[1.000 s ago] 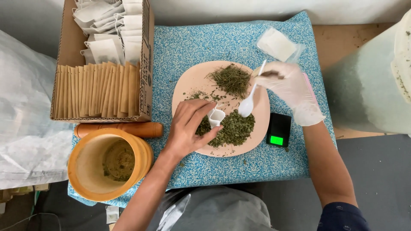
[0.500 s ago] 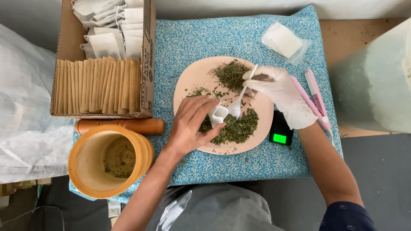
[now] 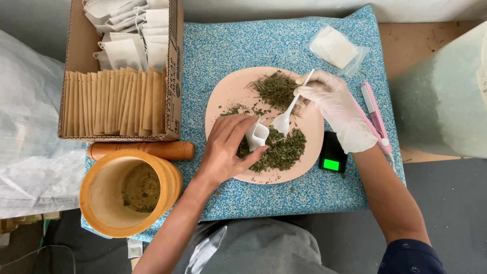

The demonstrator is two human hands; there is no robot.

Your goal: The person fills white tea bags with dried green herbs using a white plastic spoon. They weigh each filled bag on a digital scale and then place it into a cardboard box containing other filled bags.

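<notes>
Two herb heaps (image 3: 278, 149) beside mortar (image 3: 129, 192)

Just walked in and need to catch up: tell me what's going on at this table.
A person is working over a pink plate of dried green herbs. The bare left hand pinches a small white tea bag open above the plate. The gloved right hand holds a white plastic spoon with its bowl beside the bag's mouth. A wooden mortar, a box of sachets and a small scale sit around.
</notes>
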